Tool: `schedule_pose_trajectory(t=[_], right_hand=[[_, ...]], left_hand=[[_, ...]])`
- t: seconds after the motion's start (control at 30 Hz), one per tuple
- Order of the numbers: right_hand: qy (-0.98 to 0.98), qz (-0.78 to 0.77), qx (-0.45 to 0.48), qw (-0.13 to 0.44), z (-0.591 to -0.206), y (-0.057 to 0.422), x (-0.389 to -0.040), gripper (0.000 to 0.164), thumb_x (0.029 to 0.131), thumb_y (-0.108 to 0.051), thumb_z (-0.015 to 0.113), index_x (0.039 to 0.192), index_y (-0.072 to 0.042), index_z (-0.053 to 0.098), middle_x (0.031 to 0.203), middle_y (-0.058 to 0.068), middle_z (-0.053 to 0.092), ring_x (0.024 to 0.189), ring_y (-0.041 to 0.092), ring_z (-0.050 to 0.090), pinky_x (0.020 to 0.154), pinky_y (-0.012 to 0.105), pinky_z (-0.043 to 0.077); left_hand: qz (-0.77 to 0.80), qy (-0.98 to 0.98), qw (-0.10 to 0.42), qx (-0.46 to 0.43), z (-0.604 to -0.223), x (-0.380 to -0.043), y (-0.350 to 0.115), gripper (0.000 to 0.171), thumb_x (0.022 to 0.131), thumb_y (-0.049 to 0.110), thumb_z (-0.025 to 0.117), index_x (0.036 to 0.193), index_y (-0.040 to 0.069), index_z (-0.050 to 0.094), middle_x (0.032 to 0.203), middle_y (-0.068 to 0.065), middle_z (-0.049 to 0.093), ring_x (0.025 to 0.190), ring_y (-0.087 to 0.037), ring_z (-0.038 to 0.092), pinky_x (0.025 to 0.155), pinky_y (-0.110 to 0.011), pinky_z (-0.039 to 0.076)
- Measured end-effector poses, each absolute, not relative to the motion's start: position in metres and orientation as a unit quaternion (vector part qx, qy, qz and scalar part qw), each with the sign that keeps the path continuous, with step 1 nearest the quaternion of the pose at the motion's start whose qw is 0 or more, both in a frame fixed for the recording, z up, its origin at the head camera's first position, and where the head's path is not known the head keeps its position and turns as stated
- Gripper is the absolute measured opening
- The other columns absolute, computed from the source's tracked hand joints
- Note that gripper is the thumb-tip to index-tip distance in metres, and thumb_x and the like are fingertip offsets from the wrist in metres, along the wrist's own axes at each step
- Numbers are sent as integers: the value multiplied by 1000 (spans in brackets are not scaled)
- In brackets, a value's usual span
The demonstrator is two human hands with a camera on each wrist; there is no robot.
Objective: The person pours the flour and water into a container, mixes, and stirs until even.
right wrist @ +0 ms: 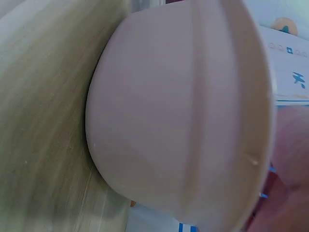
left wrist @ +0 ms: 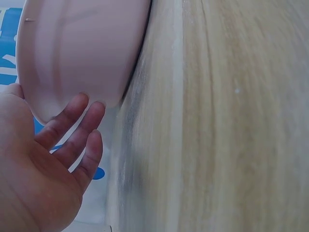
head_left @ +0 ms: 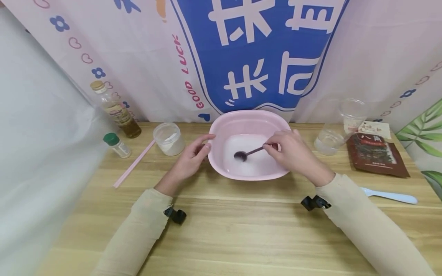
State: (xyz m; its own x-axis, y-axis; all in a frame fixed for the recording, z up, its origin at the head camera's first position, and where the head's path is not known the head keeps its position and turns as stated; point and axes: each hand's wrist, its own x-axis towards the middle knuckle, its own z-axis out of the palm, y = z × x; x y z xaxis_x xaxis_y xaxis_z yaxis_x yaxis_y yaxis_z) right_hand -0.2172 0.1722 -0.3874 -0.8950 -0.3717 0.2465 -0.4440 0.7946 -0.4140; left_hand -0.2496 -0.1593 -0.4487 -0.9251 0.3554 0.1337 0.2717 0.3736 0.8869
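A pink plastic basin (head_left: 250,175) stands on the wooden table with white powder (head_left: 230,147) spread over its bottom. My right hand (head_left: 291,151) pinches the thin handle of a dark brown spoon (head_left: 255,150), whose bowl rests in the powder. At the basin's left side, my left hand (head_left: 189,158) touches the rim and outer wall. Its loosely extended fingers (left wrist: 72,113) show against the wall in the left wrist view. Only a blurred part of the right hand (right wrist: 292,188) appears behind the rim in the right wrist view; the spoon is hidden there.
On the left are an oil bottle (head_left: 121,115), a green-capped shaker (head_left: 118,145), pink chopsticks (head_left: 134,163) and a tub of white powder (head_left: 170,140). To the right are clear plastic cups (head_left: 328,142), a brown spice packet (head_left: 376,157) and a light blue plastic utensil (head_left: 393,196).
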Motion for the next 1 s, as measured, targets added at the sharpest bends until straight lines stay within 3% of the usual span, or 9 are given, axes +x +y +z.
schedule_pose_trajectory(t=[0.37,0.57,0.7,1.0], right_hand=[[-954,168,189,164,-390,198,-223,14,102,-6,68,102,2,79,96,18,75,93,41,60,82,51,39],[-936,196,256,141,-390,206,-218,11,101,-2,67,100,3,76,97,18,74,95,39,61,88,52,46],[-920,233,294,111,-394,192,-217,9,101,-6,70,98,-1,77,93,12,75,93,33,61,88,48,46],[-934,227,249,120,-399,160,-226,14,101,-16,75,99,-4,83,88,8,76,92,30,64,95,51,44]], left_hand=[[524,830,37,186,-449,-251,-161,40,116,21,50,154,13,57,91,-30,62,83,-45,57,70,-26,49],[529,828,34,185,-449,-249,-162,40,115,18,50,153,10,57,88,-19,67,81,-47,58,68,-28,50],[530,826,33,186,-449,-249,-162,39,115,18,50,153,10,57,88,-18,68,81,-47,59,68,-31,52],[533,822,31,195,-452,-251,-158,39,115,18,49,152,10,58,85,-19,65,80,-49,57,67,-25,48]])
